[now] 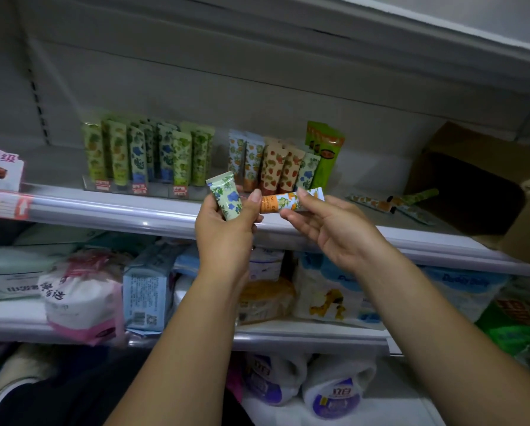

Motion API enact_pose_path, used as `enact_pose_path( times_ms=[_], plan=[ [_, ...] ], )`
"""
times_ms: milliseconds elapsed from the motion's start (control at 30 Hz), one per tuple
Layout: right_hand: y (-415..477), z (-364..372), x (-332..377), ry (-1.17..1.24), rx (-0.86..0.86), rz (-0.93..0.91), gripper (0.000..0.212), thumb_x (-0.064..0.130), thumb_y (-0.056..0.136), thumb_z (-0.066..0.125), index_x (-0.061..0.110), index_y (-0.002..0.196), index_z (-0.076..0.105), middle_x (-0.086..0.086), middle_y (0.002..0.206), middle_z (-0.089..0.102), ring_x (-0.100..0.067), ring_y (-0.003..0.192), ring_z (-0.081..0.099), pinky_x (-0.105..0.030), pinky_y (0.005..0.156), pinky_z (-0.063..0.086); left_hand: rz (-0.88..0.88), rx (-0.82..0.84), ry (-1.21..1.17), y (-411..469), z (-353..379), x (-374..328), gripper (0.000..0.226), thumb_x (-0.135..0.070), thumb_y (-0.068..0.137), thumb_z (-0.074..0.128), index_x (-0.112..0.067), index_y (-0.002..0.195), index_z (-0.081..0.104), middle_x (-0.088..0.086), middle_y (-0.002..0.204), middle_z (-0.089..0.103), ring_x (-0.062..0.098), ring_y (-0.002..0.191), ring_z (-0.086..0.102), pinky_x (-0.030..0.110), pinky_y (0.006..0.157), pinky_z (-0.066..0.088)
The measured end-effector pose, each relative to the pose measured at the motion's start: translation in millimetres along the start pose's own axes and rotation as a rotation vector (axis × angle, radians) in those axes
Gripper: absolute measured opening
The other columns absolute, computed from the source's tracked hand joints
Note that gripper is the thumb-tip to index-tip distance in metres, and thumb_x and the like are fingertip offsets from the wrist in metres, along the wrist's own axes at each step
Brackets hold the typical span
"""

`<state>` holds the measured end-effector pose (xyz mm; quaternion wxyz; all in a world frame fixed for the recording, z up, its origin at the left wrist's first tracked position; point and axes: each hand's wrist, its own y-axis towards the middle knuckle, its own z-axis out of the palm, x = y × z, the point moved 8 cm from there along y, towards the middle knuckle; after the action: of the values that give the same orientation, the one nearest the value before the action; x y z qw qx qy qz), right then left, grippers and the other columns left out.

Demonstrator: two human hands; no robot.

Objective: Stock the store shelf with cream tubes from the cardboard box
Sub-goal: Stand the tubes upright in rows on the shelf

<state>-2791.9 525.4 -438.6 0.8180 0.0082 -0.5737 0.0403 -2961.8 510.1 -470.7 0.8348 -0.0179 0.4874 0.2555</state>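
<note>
White metal shelving with a grey back panel filled the wall ahead, and the middle shelf [104,210] carried the cream stock. The left hand [223,229] was raised in front of that shelf's rail, its grip wrapped round a green tube [227,198] printed with blue flowers. The thumb lay along one side with the fingers behind, and the tube stood nearly upright, its wide end tipped up and leftward. Just to the right, the right hand [331,229] held an orange tube [288,202] in a narrow pinching grip between thumb and fingertips. That tube lay almost level, its orange end close to the left thumb tip. Beyond the left grip and off to its left, a block of standing green tubes [147,155] rose in rows behind small red price tags [139,188]. Straight beyond both grips stood a smaller cluster of orange and strawberry-patterned tubes [276,169], with a taller green pack [323,149] at its right end. Well to the right of the right grip the cardboard box [479,192] lay on its side on the same shelf, dark mouth facing left. A few loose tubes [389,206] lay flat between it and that hand. Below both grips the lower shelf held tissue packs [82,296], and beneath that sat white detergent pouches [334,392].
</note>
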Motion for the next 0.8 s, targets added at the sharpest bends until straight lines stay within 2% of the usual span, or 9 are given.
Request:
enact_pose_path(
  times_ms=[133, 200, 300, 367, 433, 567, 633, 700, 800],
  plan=[
    [10.4, 19.2, 7.1, -0.192, 0.105, 0.001, 0.028, 0.015, 0.094, 0.067, -0.005, 0.114, 0.064, -0.021, 0.107, 0.073, -0.021, 0.086, 0.074, -0.024, 0.075, 0.062, 0.017, -0.093, 0.028, 8.5, -24.9, -7.7, 0.028, -0.022, 0.090, 0.078, -0.009, 0.110, 0.062, 0.005, 0.087, 0.070, 0.006, 0.067, 0.065, 0.023, 0.060, 0.052],
    [15.7, 27.3, 14.2, -0.313, 0.129, -0.032, 0.023, 0.013, 0.093, 0.068, -0.004, 0.108, 0.068, -0.020, 0.105, 0.073, -0.019, 0.082, 0.072, -0.024, 0.076, 0.061, 0.029, -0.127, 0.060, 12.5, -34.1, -10.9, 0.026, -0.025, 0.090, 0.078, -0.013, 0.105, 0.062, 0.005, 0.089, 0.071, 0.008, 0.070, 0.066, 0.028, 0.065, 0.052],
    [22.7, 41.8, 30.4, -0.502, 0.140, -0.121, 0.019, 0.010, 0.093, 0.067, -0.006, 0.104, 0.069, -0.024, 0.103, 0.072, -0.025, 0.082, 0.072, -0.028, 0.077, 0.062, 0.064, -0.194, 0.069, 16.6, -47.5, -17.2, 0.024, -0.031, 0.091, 0.077, -0.016, 0.097, 0.059, 0.004, 0.082, 0.069, 0.008, 0.064, 0.063, 0.029, 0.061, 0.050],
    [27.3, 51.9, 43.0, -0.682, 0.137, -0.194, 0.021, 0.009, 0.093, 0.068, -0.008, 0.105, 0.066, -0.026, 0.096, 0.073, -0.026, 0.078, 0.074, -0.034, 0.077, 0.063, 0.045, -0.255, 0.070, 19.5, -56.0, -18.3, 0.027, -0.040, 0.095, 0.069, -0.015, 0.100, 0.059, 0.000, 0.080, 0.068, 0.005, 0.060, 0.063, 0.028, 0.058, 0.051],
    [33.9, 63.2, 54.7, -0.821, 0.140, -0.263, 0.020, 0.006, 0.092, 0.069, -0.008, 0.102, 0.059, -0.026, 0.089, 0.073, -0.021, 0.068, 0.074, -0.035, 0.070, 0.063, -0.002, -0.295, 0.063, 22.8, -61.3, -15.5, 0.035, -0.048, 0.101, 0.056, -0.013, 0.105, 0.057, -0.002, 0.080, 0.067, 0.006, 0.059, 0.062, 0.027, 0.057, 0.051],
    [52.9, 86.8, 72.3, -1.027, 0.149, -0.356, 0.015, 0.005, 0.097, 0.062, -0.004, 0.105, 0.054, -0.029, 0.091, 0.071, -0.020, 0.070, 0.075, -0.032, 0.066, 0.063, -0.003, -0.301, -0.032, 29.2, -64.2, -15.5, 0.032, -0.039, 0.110, 0.039, -0.013, 0.102, 0.055, 0.002, 0.079, 0.062, 0.011, 0.059, 0.059, 0.027, 0.057, 0.049],
    [62.2, 96.1, 81.9, -1.119, 0.114, -0.420, 0.016, 0.011, 0.097, 0.064, -0.001, 0.107, 0.061, -0.019, 0.087, 0.073, -0.012, 0.061, 0.072, -0.024, 0.058, 0.060, 0.025, -0.308, -0.033, 31.1, -65.5, -18.9, 0.031, -0.036, 0.111, 0.037, -0.013, 0.101, 0.055, 0.002, 0.079, 0.061, 0.010, 0.056, 0.058, 0.026, 0.058, 0.050],
    [68.9, 105.2, 94.5, -1.253, 0.053, -0.533, 0.010, 0.022, 0.092, 0.071, 0.012, 0.096, 0.069, -0.002, 0.077, 0.070, -0.006, 0.056, 0.064, -0.018, 0.051, 0.051, 0.068, -0.305, -0.032, 32.5, -65.6, -24.7, 0.031, -0.035, 0.111, 0.037, -0.015, 0.097, 0.055, 0.001, 0.079, 0.062, 0.010, 0.057, 0.057, 0.025, 0.059, 0.051],
    [83.1, 114.1, 104.5, -1.332, -0.007, -0.622, 0.011, 0.031, 0.084, 0.079, 0.022, 0.082, 0.073, 0.011, 0.072, 0.063, 0.001, 0.063, 0.056, -0.014, 0.057, 0.041, 0.130, -0.312, -0.022, 33.8, -68.2, -32.7, 0.030, -0.035, 0.111, 0.038, -0.016, 0.097, 0.056, 0.002, 0.079, 0.063, 0.009, 0.057, 0.058, 0.024, 0.060, 0.052]
  ],
)
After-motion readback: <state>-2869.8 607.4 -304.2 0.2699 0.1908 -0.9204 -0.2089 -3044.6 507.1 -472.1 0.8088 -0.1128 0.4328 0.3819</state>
